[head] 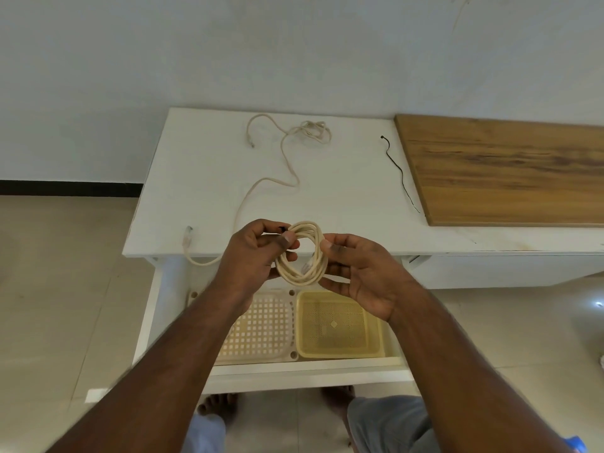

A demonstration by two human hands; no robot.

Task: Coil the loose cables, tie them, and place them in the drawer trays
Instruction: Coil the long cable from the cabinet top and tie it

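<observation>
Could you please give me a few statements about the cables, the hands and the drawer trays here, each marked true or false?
1. Both hands hold the coiled cream cable above the open drawer. True: the left hand and right hand grip opposite sides of it.
2. A second cream cable lies uncoiled on the white table. True.
3. The yellow tray already holds a coiled cable. False: it holds nothing.
4. The black tie on the table is wrapped round the loose cable. False: it lies apart from it, beside the wooden board.
5. The drawer holds only one tray. False: a white tray sits left of the yellow one.
</observation>
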